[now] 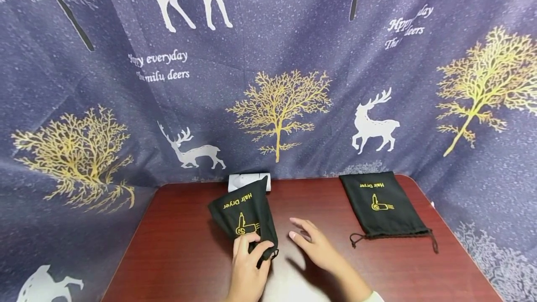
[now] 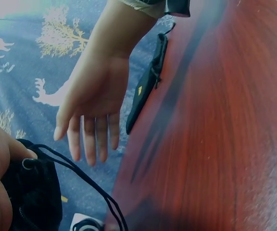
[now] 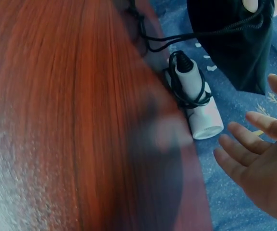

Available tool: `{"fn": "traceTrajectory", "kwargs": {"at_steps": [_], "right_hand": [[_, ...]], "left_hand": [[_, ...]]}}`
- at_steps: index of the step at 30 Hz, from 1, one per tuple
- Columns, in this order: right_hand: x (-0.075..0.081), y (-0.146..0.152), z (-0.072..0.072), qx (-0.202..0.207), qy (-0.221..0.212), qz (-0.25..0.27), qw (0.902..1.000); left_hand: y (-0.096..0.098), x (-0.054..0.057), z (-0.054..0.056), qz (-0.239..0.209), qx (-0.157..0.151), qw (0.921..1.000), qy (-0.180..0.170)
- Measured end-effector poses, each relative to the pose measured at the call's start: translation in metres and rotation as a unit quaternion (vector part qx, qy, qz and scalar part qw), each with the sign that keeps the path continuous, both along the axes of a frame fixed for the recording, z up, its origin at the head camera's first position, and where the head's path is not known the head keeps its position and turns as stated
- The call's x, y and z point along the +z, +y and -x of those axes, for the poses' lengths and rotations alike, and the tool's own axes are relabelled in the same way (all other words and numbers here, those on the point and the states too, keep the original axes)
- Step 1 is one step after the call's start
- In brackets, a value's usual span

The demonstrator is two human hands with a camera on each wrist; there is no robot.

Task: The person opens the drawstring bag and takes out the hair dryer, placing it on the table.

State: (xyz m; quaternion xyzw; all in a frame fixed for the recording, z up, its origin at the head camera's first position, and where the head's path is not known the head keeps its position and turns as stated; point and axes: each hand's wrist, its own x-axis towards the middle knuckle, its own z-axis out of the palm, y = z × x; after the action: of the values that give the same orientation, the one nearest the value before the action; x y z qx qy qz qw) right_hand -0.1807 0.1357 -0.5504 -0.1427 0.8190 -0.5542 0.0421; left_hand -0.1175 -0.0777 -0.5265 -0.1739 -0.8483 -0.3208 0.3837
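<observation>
My left hand (image 1: 249,264) grips a black drawstring bag (image 1: 243,209) by its cord end, lifted over the table. Yellow "Hair Dryer" print and a dryer drawing mark the bag. In the left wrist view, its black cord (image 2: 81,171) hangs in a loop below the thumb. My right hand (image 1: 316,248) hovers to the right of the bag, fingers spread and touching nothing. Behind the bag lies a white hair dryer (image 3: 203,110), its black cable wound round the handle; in the head view the bag partly hides it.
A second black drawstring bag (image 1: 383,204) with the same print lies flat at the table's right. The reddish-brown table (image 1: 168,246) ends at the back against a blue cloth (image 1: 289,36) printed with deer and trees.
</observation>
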Motion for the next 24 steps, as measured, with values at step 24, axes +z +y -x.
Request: {"fn": "traceTrajectory", "kwargs": {"at_steps": [24], "right_hand": [[0.006, -0.007, -0.008, 0.059, -0.072, 0.053, 0.9942]], "left_hand": [[0.026, -0.009, 0.002, -0.005, -0.079, 0.9945, 0.068]]}}
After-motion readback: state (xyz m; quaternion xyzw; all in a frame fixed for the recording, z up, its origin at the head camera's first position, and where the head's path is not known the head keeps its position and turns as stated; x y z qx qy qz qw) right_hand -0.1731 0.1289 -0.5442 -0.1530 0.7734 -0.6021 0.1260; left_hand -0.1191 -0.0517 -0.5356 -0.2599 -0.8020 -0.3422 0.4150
